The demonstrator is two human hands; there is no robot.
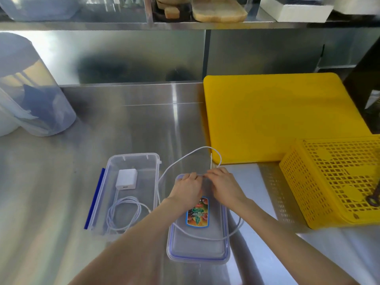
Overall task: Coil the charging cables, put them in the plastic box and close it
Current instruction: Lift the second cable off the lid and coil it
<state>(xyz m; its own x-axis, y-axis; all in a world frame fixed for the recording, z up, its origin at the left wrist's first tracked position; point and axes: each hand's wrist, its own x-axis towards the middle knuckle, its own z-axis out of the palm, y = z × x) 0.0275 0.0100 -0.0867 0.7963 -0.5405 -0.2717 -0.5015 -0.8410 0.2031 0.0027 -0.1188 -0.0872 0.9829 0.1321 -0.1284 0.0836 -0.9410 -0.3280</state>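
An open clear plastic box [107, 194] stands on the steel counter, holding a white charger block [126, 178] and a coiled white cable [125, 214]. Its clear lid [197, 249], with blue seal and a coloured label, lies to the right. Above the lid's far end my left hand [188, 189] and my right hand [223, 185] meet, both pinching a second white cable [185, 157]. That cable loops out toward the yellow board and trails back across the lid.
A yellow cutting board [277, 118] lies at the right rear, a yellow perforated basket [333, 182] at the right. A large translucent container [30, 89] stands at the left rear. A steel backsplash and a shelf rise behind the counter.
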